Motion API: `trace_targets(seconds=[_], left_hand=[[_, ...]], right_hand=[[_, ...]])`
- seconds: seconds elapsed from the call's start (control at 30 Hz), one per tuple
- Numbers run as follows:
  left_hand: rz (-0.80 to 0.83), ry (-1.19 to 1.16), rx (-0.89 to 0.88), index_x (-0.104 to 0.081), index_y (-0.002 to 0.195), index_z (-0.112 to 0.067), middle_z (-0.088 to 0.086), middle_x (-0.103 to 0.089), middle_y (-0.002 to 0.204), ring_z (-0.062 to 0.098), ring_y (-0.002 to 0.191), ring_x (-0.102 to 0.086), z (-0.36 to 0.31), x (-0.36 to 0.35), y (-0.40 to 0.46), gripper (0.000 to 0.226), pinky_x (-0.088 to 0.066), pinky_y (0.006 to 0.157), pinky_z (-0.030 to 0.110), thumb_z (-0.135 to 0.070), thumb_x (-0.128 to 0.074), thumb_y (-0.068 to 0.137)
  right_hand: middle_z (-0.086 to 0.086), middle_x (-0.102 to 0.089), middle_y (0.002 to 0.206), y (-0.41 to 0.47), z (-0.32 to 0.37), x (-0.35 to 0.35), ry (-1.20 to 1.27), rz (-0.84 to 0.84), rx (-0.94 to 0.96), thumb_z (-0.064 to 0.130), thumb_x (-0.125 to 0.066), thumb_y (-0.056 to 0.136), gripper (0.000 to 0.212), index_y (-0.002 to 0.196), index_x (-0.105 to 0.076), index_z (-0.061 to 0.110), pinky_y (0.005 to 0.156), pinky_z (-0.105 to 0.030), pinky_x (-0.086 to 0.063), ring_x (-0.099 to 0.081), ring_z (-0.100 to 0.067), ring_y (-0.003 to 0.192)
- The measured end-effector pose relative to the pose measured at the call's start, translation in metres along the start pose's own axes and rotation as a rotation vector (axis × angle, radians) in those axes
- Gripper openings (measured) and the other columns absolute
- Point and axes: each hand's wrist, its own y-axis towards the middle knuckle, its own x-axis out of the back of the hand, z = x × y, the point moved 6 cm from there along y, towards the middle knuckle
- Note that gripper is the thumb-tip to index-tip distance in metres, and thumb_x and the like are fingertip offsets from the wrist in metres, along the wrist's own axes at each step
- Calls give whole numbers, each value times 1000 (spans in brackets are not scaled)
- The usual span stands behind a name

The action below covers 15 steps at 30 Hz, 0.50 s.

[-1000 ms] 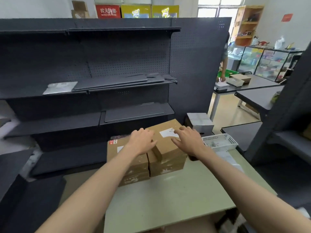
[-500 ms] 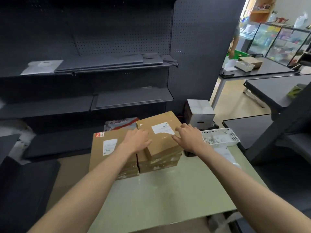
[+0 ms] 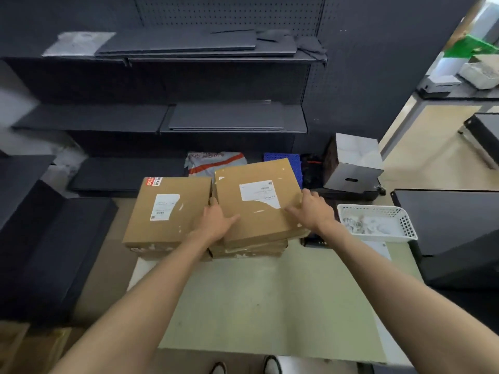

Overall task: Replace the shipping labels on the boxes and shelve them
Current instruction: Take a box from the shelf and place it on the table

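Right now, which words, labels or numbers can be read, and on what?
White label on the right box: print too small to read.
White label on the left box: blurred, unreadable.
Red sticker at the left box's corner: characters too blurred.
Grey mailer bag: red print, illegible.

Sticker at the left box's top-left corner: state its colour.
Red with white characters, the sticker on the left box; head view.
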Motion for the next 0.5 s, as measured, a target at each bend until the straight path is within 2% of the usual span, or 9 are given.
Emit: trace_targets(seconds=[0.13, 0.23, 0.3, 0.43, 0.5], left_hand=[[62, -271, 112, -38, 145, -17, 4, -56, 141, 28, 123, -57, 15, -18, 14, 90, -49, 104, 48, -54, -81, 76], [79, -374, 108, -37, 146, -16, 4, -55, 142, 25, 122, -57, 14, -22, 16, 86, -48, 105, 44, -42, -84, 79], [74, -420, 116, -40, 145, -14, 5, -57, 140, 21, 116, -58, 15, -26, 18, 81, -50, 100, 37, -35, -84, 80], [25, -433, 128, -44, 141, -19, 0, -60, 136, 21, 115, -60, 19, -28, 7, 80, -55, 94, 41, -48, -82, 78], [0, -385, 127, -41, 140, -20, -5, -57, 133, 21, 114, -58, 19, -29, -5, 78, -53, 93, 39, -55, -77, 81]], right_hand=[[-16, -51, 131, 20, -12, -21, 196, 86, -48, 53, -63, 86, 68, 133, -42, 8, 95, -44, -45, -51, -35, 119], [-17, -49, 131, 31, -18, -31, 276, 78, -64, 53, -66, 84, 69, 132, -43, 9, 98, -46, -45, -51, -36, 117], [-17, -50, 129, 37, -24, -36, 314, 86, -81, 56, -65, 83, 69, 130, -46, 10, 98, -47, -45, -50, -34, 118], [-16, -47, 129, 29, -33, -42, 390, 105, -104, 55, -63, 86, 66, 131, -48, 9, 92, -42, -49, -55, -32, 110], [-15, -47, 129, 17, -35, -45, 439, 96, -100, 51, -65, 86, 65, 133, -46, 9, 88, -38, -49, -55, -31, 109]])
